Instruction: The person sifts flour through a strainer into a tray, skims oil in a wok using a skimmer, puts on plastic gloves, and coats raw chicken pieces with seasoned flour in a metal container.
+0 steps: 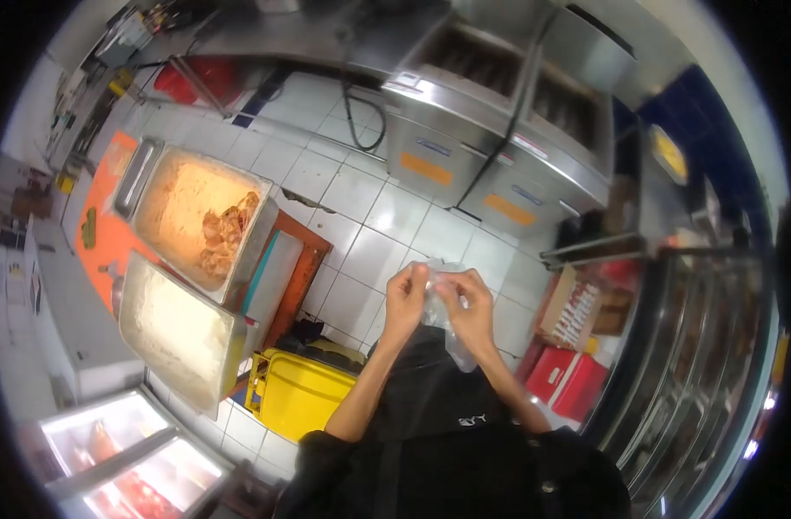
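In front of my body I hold a clear plastic bag (459, 350) at chest height, over the tiled floor. My left hand (405, 298) is closed, its thumb and fingers pinching the bag's upper left edge. On the other side my right hand (470, 304) also pinches the bag near its top. The two hands are close together with crumpled plastic between them, and the rest of the bag hangs down by my right wrist. Whether anything is inside the bag I cannot tell.
To the left, a metal pan (207, 208) holds coated meat pieces beside a pan of white flour (175, 324). Below them stands a yellow bin (302, 394). Fryers (499, 130) stand ahead; a red box (567, 381) and a glass-fronted cabinet (685, 346) are at right.
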The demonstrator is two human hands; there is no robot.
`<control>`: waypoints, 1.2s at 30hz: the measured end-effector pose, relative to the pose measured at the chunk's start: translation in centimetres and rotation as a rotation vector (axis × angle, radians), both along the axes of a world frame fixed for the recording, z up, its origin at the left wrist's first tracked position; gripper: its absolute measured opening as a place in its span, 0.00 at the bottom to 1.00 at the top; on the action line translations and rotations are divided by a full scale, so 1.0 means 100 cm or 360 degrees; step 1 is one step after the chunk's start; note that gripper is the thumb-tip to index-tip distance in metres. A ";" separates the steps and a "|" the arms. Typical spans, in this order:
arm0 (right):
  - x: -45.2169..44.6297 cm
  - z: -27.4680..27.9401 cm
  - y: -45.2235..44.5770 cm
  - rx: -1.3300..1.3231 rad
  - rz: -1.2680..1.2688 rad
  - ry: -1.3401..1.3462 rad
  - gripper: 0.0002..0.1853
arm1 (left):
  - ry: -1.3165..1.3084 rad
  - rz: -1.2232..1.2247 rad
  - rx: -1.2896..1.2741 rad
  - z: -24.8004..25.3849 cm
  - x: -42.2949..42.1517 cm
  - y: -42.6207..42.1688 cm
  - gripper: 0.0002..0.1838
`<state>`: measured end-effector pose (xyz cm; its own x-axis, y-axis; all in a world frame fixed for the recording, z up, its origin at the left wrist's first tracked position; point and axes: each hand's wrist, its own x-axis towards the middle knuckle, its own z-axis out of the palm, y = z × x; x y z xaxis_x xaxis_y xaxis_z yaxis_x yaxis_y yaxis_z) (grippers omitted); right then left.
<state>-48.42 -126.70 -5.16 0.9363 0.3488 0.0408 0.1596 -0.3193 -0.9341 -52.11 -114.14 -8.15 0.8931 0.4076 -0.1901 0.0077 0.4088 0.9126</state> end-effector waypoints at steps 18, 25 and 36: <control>0.289 -0.022 0.211 0.0448 0.0942 0.0805 0.07 | 0.0422 0.0610 0.0476 0.025 0.214 0.157 0.13; 0.297 -0.028 0.308 0.0294 0.1151 0.0620 0.08 | 0.0298 0.1048 0.0360 0.019 0.203 0.240 0.09; 0.300 0.011 0.424 0.0135 0.1315 -0.0307 0.06 | 0.0435 0.1110 0.0816 0.031 0.204 0.344 0.12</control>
